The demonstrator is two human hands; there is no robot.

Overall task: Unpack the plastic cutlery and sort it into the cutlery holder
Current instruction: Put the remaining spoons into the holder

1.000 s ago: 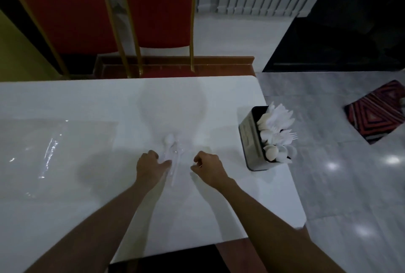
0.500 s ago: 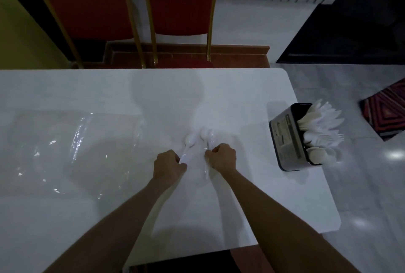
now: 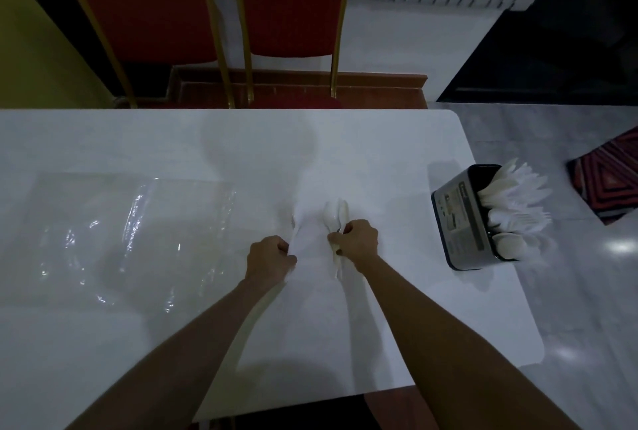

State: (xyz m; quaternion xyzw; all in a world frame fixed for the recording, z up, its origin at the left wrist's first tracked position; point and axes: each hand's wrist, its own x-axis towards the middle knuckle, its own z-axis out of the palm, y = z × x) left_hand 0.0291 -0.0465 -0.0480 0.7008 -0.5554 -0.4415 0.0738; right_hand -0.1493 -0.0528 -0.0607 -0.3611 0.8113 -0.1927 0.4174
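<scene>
Two spoons [image 3: 335, 214] sit in the right hand [image 3: 357, 242], fingers curled shut around the handles with the bowls poking forward, probably bunched so they go into the holder [image 3: 464, 222] in one trip. The left hand [image 3: 268, 254] is balled up beside it, maybe pinching one more piece, can't tell. One holder at the right table [image 3: 379, 146] edge, already stuffed with white cutlery [image 3: 514, 208], too jumbled to count, and one empty clear bag [image 3: 131, 233] flat on the left.

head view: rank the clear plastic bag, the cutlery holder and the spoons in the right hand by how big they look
1. clear plastic bag, largest by far
2. cutlery holder
3. spoons in the right hand, smallest, partly hidden by the fingers
</scene>
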